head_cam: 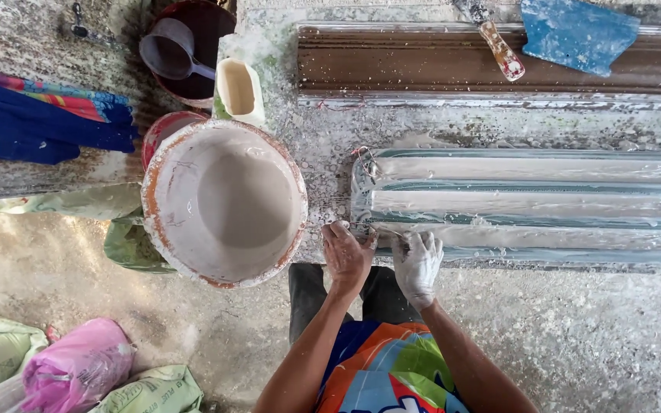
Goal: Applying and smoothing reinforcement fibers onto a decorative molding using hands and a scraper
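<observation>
both plaster-caked hands, left hand (347, 256) and right hand (417, 264), press the ridged wet mould (529, 206).

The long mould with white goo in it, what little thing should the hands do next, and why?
Probably smooth the wet plaster along the near edge of the long mould, sliding rightward. Both the left hand and the plaster-coated right hand rest at its near left corner, and that edge looks lumpy and uneven.
</observation>
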